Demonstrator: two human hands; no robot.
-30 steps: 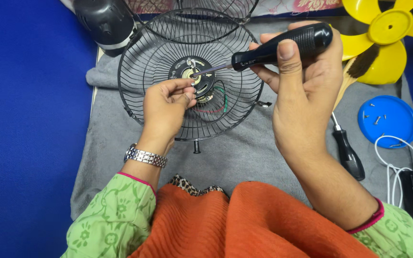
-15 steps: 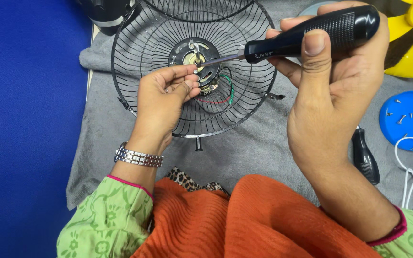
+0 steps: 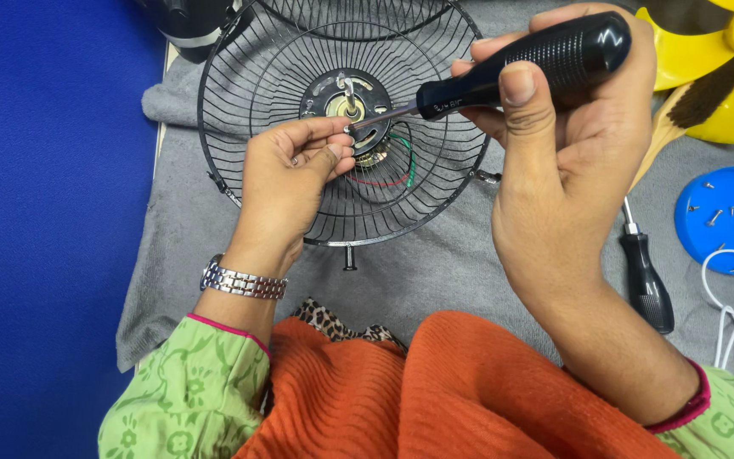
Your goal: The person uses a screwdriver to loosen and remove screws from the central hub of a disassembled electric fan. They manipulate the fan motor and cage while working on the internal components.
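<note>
Now the wire fan guard (image 3: 299, 76) lies on a grey cloth (image 3: 435, 272), and it serves as the landmark. At its centre sits the round motor hub (image 3: 346, 100). The right hand (image 3: 571, 161), to the right of the guard, is clenched around the black handle of a screwdriver (image 3: 528, 64); the metal tip reaches to the hub. The left hand (image 3: 286, 178) rests over the lower part of the guard, its fingertips (image 3: 333, 140) pinched together just at the tip. Right of the guard lie a second screwdriver (image 3: 646, 280), a blue lid (image 3: 728, 221) with small screws and a yellow fan blade (image 3: 724, 59).
</note>
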